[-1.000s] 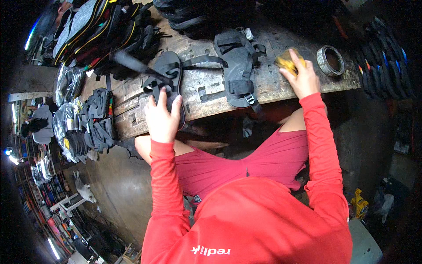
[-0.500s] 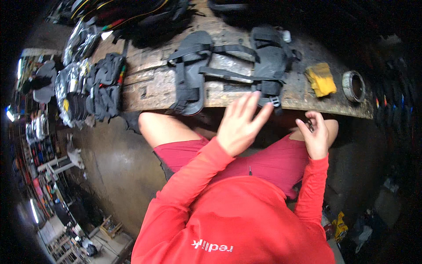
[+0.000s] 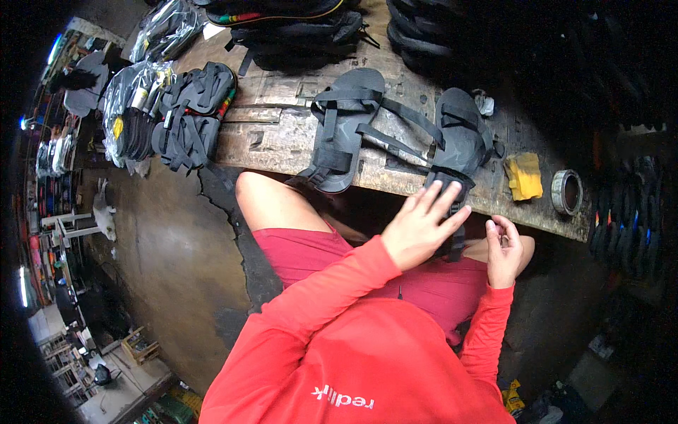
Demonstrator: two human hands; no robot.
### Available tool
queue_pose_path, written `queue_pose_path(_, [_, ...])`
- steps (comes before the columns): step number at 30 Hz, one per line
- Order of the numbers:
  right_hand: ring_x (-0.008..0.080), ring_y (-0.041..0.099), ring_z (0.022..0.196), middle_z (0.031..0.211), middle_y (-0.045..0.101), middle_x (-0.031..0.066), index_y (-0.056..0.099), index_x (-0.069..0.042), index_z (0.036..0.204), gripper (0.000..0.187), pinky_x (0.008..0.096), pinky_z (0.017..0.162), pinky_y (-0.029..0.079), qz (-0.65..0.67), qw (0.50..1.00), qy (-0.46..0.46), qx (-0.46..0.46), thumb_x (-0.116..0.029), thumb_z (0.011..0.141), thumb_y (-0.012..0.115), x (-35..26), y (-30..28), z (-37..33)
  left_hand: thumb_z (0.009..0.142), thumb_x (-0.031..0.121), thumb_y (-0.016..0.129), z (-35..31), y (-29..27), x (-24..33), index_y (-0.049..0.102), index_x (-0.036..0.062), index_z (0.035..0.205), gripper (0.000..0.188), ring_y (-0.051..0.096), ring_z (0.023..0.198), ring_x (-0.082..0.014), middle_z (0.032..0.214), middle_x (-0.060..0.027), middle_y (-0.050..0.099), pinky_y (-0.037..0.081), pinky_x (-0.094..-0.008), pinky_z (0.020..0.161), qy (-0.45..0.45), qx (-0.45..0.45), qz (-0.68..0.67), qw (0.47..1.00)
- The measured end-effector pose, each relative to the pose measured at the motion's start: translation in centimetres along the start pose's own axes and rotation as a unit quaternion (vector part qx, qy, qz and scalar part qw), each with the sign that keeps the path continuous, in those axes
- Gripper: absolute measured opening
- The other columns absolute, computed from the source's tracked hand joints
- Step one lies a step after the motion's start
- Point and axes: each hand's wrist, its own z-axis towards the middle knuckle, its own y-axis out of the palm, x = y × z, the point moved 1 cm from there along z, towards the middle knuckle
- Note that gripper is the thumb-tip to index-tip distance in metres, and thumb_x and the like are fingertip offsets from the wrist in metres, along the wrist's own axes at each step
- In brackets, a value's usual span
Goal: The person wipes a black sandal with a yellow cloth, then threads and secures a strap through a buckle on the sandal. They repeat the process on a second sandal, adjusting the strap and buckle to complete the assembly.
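Observation:
Two black strap sandals lie soles down on the worn wooden table, the left sandal (image 3: 346,131) and the right sandal (image 3: 458,134). Loose black straps (image 3: 402,116) stretch between them. My left hand (image 3: 422,230) has its fingers spread, with the fingertips over the near end of the right sandal, at the table's front edge. A strap from that sandal hangs below the edge. Beside it, my right hand (image 3: 503,256) hovers over my knee, thumb and fingers curled together. Whatever it pinches is too small to name.
A folded yellow cloth (image 3: 523,177) and a tape roll (image 3: 566,192) sit at the table's right. Strapped sandals (image 3: 194,116) and plastic-wrapped packs (image 3: 134,116) are piled on the left. More dark stacks (image 3: 296,35) stand at the back. The table edge (image 3: 282,169) runs above my knees.
The view has shifted, and the table slants more down to the right. My left hand has come over the right sandal's near end. My right hand stays curled beside it.

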Motion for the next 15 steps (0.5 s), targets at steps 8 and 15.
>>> queue_pose_path(8, [0.0075,0.058,0.075,0.084,0.064,0.0019,0.068,-0.001,0.111,0.019,0.0226,0.07,0.047,0.163,0.97,0.008,-0.177,-0.011,0.101,0.056,-6.7,5.3,-0.1,0.088,0.031,0.071,-6.7,-11.5,-11.4,0.062,-0.0029,0.116,0.045,0.05,0.121,-0.0449,0.126,-0.0287,0.055,0.039,-0.0495,0.105,-0.349,0.064,0.127,0.926])
queue_pose_path(15, [0.0175,0.062,0.075,0.086,0.063,0.0091,0.058,-0.011,0.137,0.053,0.0303,0.072,0.051,0.074,0.92,-0.228,-0.31,0.005,0.087,0.062,-10.0,13.8,-1.3,0.08,0.024,0.079,-8.2,-9.8,-6.0,0.055,0.0018,0.1,0.038,0.061,0.079,-0.0344,0.084,-0.0148,0.061,0.047,-0.0445,0.071,-0.287,0.072,-0.021,0.955])
